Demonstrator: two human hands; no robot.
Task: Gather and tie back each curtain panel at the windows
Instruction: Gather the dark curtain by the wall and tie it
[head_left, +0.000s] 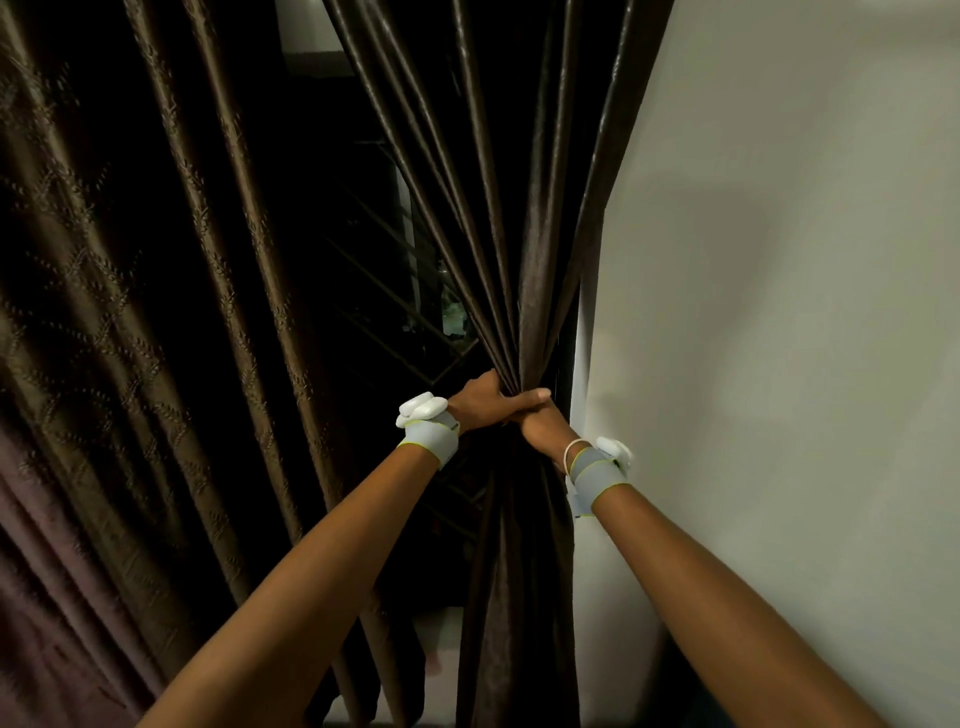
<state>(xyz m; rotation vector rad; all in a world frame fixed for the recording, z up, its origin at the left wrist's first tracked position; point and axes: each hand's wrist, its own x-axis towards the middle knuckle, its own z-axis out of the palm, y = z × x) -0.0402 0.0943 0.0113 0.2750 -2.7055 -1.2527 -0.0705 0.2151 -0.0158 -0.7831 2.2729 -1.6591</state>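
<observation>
Both hands wrapped around the right curtain panel (519, 234) at its narrowest point, hard against the pale wall (779, 260) at the window's right edge. Left hand (480, 400) clamped on the bunched folds from the left, fingers curled behind the cloth; right hand (540, 415) closing in from the right, its fingers overlapping the left's, gripping the same bundle. Probably squeezed tight so to keep the pleats gathered for a tie, none visible yet. Long axis near vertical, fanning wide upward, hanging slack below. Patterned left panel (130, 312) loose, not gathered.
</observation>
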